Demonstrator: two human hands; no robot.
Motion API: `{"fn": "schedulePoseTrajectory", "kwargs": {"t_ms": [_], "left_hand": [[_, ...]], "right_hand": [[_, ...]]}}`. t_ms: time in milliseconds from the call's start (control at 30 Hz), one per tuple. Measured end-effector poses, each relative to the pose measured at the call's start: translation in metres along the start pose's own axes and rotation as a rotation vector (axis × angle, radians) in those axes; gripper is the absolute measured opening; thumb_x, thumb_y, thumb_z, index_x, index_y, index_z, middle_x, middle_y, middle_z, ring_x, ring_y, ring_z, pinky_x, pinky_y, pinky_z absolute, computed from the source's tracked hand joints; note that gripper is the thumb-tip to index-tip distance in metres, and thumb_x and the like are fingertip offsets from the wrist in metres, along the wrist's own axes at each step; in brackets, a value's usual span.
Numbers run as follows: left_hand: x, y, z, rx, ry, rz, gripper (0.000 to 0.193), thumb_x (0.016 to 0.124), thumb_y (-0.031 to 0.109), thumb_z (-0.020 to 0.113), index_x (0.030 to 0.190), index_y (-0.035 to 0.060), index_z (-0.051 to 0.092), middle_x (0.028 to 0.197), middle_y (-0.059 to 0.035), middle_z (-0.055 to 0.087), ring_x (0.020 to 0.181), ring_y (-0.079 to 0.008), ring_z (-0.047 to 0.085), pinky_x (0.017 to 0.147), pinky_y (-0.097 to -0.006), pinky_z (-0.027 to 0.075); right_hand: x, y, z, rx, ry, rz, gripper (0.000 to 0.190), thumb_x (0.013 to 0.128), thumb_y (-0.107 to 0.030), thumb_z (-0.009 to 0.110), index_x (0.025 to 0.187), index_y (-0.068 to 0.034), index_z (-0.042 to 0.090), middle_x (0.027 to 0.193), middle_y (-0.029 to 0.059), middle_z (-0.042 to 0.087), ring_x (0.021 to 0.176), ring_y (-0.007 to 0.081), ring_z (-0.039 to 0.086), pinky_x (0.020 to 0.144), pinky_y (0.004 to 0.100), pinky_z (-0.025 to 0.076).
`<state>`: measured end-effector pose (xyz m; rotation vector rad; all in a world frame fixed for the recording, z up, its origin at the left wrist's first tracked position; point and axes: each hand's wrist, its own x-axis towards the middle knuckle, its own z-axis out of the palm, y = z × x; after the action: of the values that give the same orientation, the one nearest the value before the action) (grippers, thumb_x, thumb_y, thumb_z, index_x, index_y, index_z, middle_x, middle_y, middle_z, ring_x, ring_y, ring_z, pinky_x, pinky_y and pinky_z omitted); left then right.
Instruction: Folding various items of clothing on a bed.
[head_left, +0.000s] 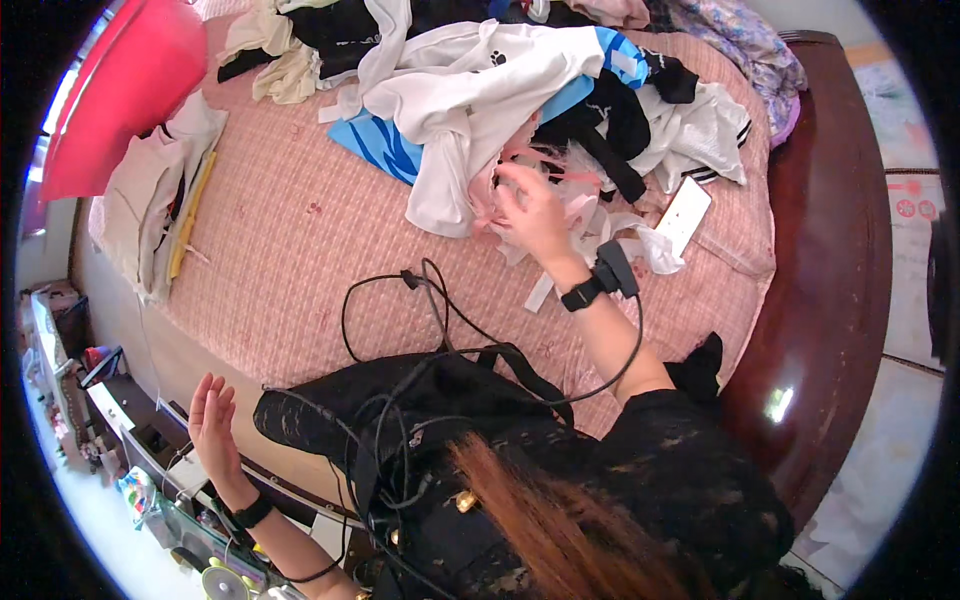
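Observation:
My right hand, fingers curled, is over a pink lace-trimmed garment with ribbons in the clothes pile; whether it grips any fabric cannot be made out. Against that garment lies a white long-sleeved top with a paw print. Blue patterned cloth shows from beneath the white top. To the right are black clothing and a white garment with dark-striped edges. Held up beyond the bed's near left edge, my left hand has nothing in it.
A pink quilted bedspread covers the bed, bordered at right by a dark wooden board. Folded pale clothes and a yellow strip lie left. A white phone-like slab rests near the pile. Black cables loop before me.

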<state>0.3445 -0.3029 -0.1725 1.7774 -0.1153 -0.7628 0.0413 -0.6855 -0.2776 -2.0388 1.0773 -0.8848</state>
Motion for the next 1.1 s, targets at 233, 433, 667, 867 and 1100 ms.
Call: {"fn": "schedulePoseTrajectory", "kwargs": {"t_ms": [233,433,667,867,1100], "left_hand": [[-0.003,-0.001,0.0,-0.002,0.001,0.012,0.034,0.087,0.015,0.051,0.119,0.002,0.047,0.108,-0.0078,0.057,0.09,-0.012,0.057,0.076,-0.0219,0.043],[-0.004,-0.001,-0.006,0.0,-0.019,0.018,0.033,0.087,0.014,0.05,0.118,0.0021,0.047,0.107,-0.0076,0.057,0.089,-0.0118,0.057,0.075,-0.0216,0.044],[-0.008,0.005,0.01,0.008,-0.053,0.036,0.033,0.088,0.015,0.05,0.118,0.003,0.048,0.107,-0.007,0.057,0.09,-0.0121,0.057,0.075,-0.0219,0.043],[-0.009,-0.004,0.003,-0.032,-0.05,0.046,0.033,0.087,0.016,0.051,0.118,0.0036,0.049,0.106,-0.0069,0.058,0.089,-0.012,0.057,0.075,-0.0222,0.043],[-0.026,-0.001,-0.003,-0.025,0.048,0.025,0.032,0.086,0.015,0.052,0.116,0.0043,0.05,0.105,-0.0064,0.058,0.087,-0.0116,0.057,0.073,-0.0214,0.044]], "right_hand": [[-0.022,0.033,-0.067,-0.532,0.358,-0.004,0.04,0.07,-0.007,0.06,0.108,-0.004,0.051,0.111,0.0139,0.049,0.105,0.0319,0.043,0.091,0.0406,0.032],[-0.08,0.074,-0.11,-0.848,0.194,0.407,0.034,0.072,-0.007,0.054,0.105,-0.001,0.052,0.099,0.0195,0.054,0.094,0.0364,0.05,0.082,0.0446,0.039],[-0.094,0.068,-0.089,-0.719,-0.035,0.681,0.027,0.077,-0.016,0.052,0.097,0.002,0.053,0.088,0.0236,0.059,0.084,0.0393,0.057,0.071,0.046,0.044],[-0.081,0.071,-0.071,-0.259,-0.054,0.367,0.029,0.073,-0.022,0.061,0.089,0.001,0.056,0.084,0.0224,0.06,0.083,0.0379,0.057,0.067,0.0423,0.044],[-0.03,0.074,-0.074,-0.396,-0.026,0.386,0.02,0.078,-0.017,0.05,0.087,-0.004,0.062,0.082,0.0189,0.06,0.076,0.035,0.058,0.067,0.0404,0.046]]}}
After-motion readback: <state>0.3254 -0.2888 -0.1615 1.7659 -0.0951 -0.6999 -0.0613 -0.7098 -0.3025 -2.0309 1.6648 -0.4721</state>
